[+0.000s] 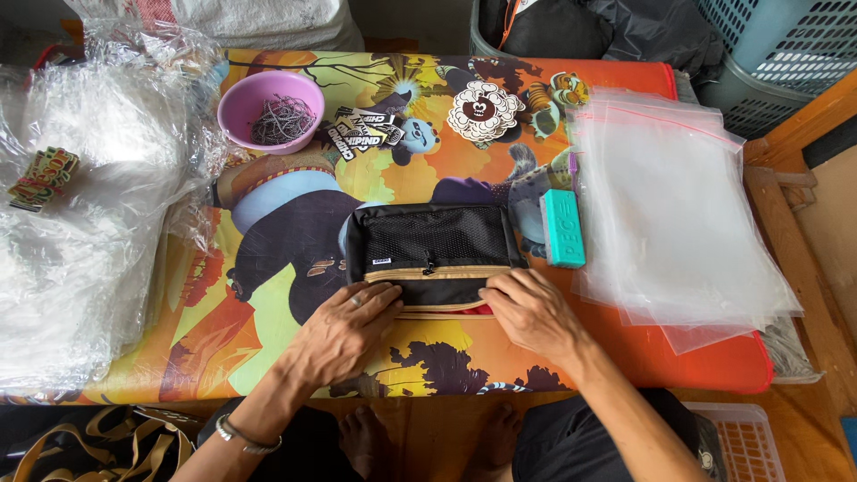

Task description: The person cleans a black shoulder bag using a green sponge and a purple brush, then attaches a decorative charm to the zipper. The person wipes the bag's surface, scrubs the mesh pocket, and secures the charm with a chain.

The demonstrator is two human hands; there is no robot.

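Both hands, left hand [344, 328] and right hand [533, 312], press flat on black pouch [432, 253]

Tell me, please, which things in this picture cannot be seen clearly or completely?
- Near edge of the black pouch: head view, covered by the left hand and right hand.
- Pink bowl: its dark tangled contents are too small to identify.
- Baskets: cut off by the top edge.
- Pile of clear bags: number unclear, they overlap.
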